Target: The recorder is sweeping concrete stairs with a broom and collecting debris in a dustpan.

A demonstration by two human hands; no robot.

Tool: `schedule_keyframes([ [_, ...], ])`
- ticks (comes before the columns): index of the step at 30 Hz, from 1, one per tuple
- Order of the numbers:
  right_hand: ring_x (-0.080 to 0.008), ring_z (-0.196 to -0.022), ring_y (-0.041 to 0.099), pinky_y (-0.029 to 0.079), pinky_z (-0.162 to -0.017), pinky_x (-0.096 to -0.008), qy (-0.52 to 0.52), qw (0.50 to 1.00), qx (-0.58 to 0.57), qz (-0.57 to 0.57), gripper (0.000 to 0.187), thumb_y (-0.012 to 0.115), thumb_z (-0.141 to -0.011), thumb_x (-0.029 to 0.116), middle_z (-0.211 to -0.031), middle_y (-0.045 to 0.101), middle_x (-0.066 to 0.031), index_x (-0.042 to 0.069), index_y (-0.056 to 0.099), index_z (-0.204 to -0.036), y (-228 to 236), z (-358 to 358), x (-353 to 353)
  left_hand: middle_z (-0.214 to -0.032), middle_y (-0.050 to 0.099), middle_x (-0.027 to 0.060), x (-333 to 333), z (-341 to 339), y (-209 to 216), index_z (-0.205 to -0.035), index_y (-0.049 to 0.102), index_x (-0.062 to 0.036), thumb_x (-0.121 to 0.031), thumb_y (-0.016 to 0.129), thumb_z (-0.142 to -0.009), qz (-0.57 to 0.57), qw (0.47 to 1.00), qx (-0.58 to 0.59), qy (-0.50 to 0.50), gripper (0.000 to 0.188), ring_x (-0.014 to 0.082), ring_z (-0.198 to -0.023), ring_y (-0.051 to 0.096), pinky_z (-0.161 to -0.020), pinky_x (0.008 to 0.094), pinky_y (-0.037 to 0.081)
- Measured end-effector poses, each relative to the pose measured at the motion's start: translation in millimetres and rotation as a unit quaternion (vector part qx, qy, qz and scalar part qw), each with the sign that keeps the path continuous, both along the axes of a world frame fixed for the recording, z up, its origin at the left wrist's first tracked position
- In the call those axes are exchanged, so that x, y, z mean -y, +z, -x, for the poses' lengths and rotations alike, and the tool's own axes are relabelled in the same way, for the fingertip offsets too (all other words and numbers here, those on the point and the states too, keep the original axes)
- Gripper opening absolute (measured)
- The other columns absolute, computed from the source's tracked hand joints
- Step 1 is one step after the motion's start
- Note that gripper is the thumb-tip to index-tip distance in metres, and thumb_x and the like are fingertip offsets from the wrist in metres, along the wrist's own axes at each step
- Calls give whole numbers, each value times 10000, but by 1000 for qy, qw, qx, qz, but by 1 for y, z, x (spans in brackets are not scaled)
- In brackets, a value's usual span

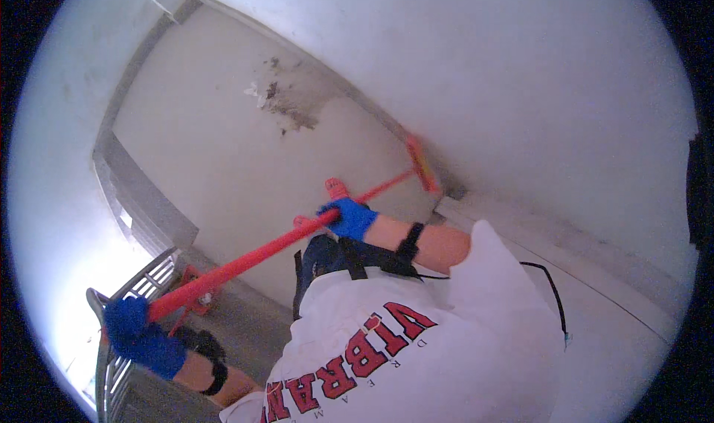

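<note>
A long red broom [245,261] slants across the view in both my hands. My left hand [137,335], in a blue glove, is wrapped round the handle's upper end at the lower left. Farther down the handle, my right hand [348,217], also blue-gloved, grips it in front of my legs. The broom head [422,164] is slightly blurred and lies at the floor's edge by the right wall. A heap of brown and whitish debris [286,107] is on the pale floor, ahead and left of the broom head.
A metal railing [111,371] stands at the lower left, beside my left hand, with a red object [197,289] near it. Grey skirting [141,51] borders the floor along the walls. A pale ledge [535,237] runs along the right wall. My red shoes [337,187] are close to the handle.
</note>
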State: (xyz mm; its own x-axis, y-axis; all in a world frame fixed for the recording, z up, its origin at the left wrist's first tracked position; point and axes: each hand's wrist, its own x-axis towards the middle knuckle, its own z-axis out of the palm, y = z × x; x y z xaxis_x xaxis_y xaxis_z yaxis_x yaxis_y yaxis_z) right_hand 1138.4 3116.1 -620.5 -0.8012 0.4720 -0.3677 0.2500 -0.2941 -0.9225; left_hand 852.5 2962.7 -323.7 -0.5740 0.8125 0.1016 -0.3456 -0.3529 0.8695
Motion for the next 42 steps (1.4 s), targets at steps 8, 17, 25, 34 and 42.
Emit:
schedule_keyframes([
  [8, -162, -564, 520, 428, -542, -286, 176, 903, 388, -53, 277, 589, -558, 137, -622, 551, -78, 44, 544, -815, 20, -64, -74, -525, 351, 0, -65, -91, -73, -579, 385, -100, -118, 405, -715, 73, 988, 121, 63, 139, 139, -474, 350, -533, 243, 318],
  [17, -186, -539, 462, 387, -506, -289, -209, 845, -32, 492, 83, 463, -597, 130, -585, 489, -91, 49, 480, -610, -68, 132, -114, -571, 325, 33, -4, -77, -22, -608, 351, -57, -125, 398, -675, 445, 700, -410, 379, 106, 158, -540, 373, -637, 277, 340],
  [25, -150, -674, 488, 406, -620, -242, 103, 964, 152, -191, 121, 412, -665, 33, -715, 515, -63, 56, 495, -749, -60, 7, -60, -570, 409, 33, -8, -9, -49, -650, 418, -49, -130, 468, -640, 90, 981, 84, 151, 96, 159, -560, 392, -658, 335, 341],
  [34, -122, -438, 464, 382, -402, -282, 267, 856, 371, -241, 101, 525, -562, 143, -498, 504, -61, 75, 533, -637, 66, 64, -142, -587, 334, 14, -75, 21, 18, -605, 329, -80, -58, 421, -666, 30, 979, 105, 172, 112, 148, -556, 388, -670, 339, 322],
  [42, -169, -544, 506, 421, -495, -279, 130, 901, 144, -389, 180, 577, -517, 28, -582, 521, -85, 35, 521, -688, 118, 260, -223, -485, 278, 1, -111, 49, 115, -558, 354, -94, -100, 455, -578, 13, 938, -37, 344, 103, 130, -464, 291, -522, 290, 260],
])
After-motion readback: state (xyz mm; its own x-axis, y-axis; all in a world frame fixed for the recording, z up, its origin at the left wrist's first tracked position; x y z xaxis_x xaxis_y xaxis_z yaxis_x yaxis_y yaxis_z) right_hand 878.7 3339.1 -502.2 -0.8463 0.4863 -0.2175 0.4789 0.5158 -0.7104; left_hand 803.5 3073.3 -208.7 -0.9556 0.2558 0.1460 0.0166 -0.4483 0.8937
